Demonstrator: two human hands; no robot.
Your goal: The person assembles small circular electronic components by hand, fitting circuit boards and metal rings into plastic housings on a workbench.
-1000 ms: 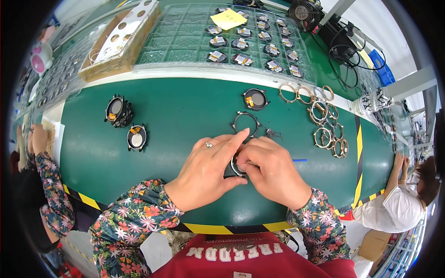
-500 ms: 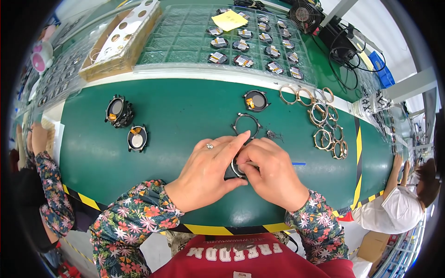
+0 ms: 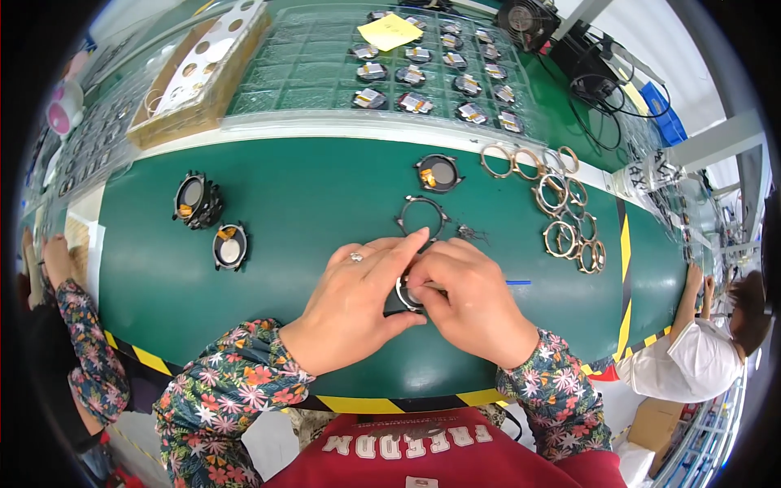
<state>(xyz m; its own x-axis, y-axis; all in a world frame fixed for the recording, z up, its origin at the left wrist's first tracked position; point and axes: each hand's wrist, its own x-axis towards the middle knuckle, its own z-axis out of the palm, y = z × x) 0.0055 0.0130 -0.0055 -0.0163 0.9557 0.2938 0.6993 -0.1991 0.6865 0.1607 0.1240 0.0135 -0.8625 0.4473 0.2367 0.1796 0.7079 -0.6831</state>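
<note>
Black-and-silver watch case (image 3: 407,295) at frame centre, left hand (image 3: 350,297) clasping it, right hand (image 3: 470,297) with fingertips pressed together over it, anything pinched hidden, metal rings (image 3: 567,195) at right.

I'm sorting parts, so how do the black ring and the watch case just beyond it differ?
The black ring is open in the middle, while the watch case holds a grey disc and an orange piece. The left hand partly hides the ring; nothing covers the case. Both are dark and roundish, on the green table.
</note>
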